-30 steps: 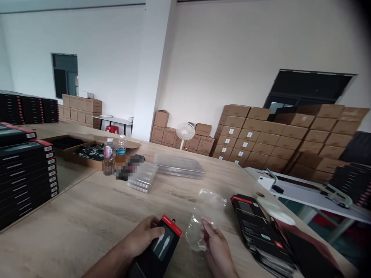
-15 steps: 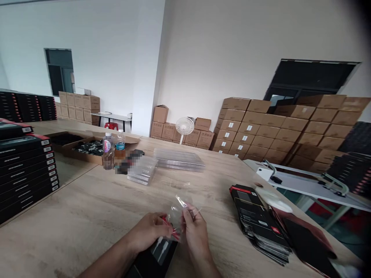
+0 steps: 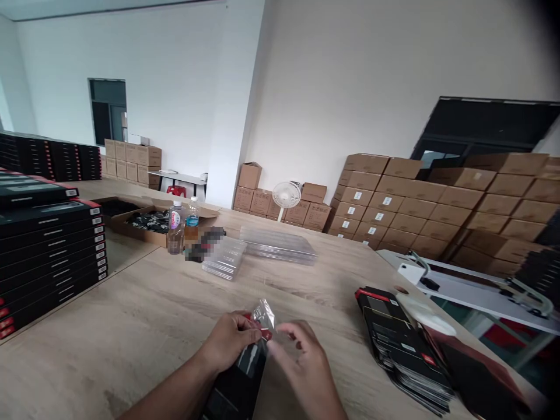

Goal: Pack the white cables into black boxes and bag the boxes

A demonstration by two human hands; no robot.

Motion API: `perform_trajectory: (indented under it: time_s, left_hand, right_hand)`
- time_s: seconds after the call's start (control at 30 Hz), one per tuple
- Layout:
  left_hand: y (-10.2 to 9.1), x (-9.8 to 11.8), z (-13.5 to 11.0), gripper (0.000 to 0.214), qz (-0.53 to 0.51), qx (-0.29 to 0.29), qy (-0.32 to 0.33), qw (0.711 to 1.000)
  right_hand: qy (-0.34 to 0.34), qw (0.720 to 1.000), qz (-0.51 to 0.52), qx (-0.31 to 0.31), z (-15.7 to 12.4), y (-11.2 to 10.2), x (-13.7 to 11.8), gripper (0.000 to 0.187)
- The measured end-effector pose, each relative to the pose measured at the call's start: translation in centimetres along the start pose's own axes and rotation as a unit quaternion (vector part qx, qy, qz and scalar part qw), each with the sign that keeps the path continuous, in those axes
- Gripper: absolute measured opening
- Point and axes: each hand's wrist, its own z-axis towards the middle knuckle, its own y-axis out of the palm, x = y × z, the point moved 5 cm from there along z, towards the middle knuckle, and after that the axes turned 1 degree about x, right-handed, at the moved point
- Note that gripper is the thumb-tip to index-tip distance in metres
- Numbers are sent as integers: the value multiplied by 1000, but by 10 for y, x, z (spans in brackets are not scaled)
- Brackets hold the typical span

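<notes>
A long black box [image 3: 243,373] with a pale cable-like picture and a red end lies in front of me, its near part running out of the bottom of the view. My left hand [image 3: 231,344] grips it near the red end, fingers closed. Clear plastic film [image 3: 264,315] sticks up crinkled past that end; how far it covers the box I cannot tell. Just right of the box is my right hand [image 3: 301,356], thumb and fingers apart, slightly blurred, with nothing visible between them. Its thumb tip is close to the red end; contact is unclear.
Stacked black boxes [image 3: 52,251] stand at left. Beyond my hands are clear plastic cases [image 3: 225,256], longer clear trays [image 3: 280,245], two bottles [image 3: 175,228] and an open carton [image 3: 144,233]. Flat black packages [image 3: 402,344] lie stacked at right, beside a white bundle [image 3: 426,315].
My right hand has let go of the clear film and opened, moving slightly right. The film's loose end now stands more upright. My left hand stays on the box. The view has turned slightly left.
</notes>
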Motion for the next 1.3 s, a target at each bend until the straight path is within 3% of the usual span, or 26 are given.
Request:
perform_trajectory:
  time_s: [0.1,0.27,0.37,0.5,0.83,1.13,1.3]
  left_hand:
    - [3,3,-1,36,-22,-3,6,1000]
    - [1,-1,1,40,-12,5,1,1000]
    - [-1,-6,2,41,-21,6,-20,1000]
    - [0,-3,2,38,-39,-30,5,999]
    - [-3,2,1,42,47,25,26,998]
    - [-1,9,-3,37,101,25,47,993]
    - [0,14,-7,34,122,33,38,991]
  right_hand:
    - [-84,989,-114,-50,-4,16,-15,8]
    - [-100,975,-196,-3,1,7,0,19]
    - [-91,980,-177,-5,0,5,6,16]
    - [-94,985,-140,-23,-3,11,2,15]
    - [-84,989,-106,-65,-4,17,-3,15]
    - [8,997,-29,-65,-2,18,2,27]
    - [38,997,-7,-73,-2,13,-1,22]
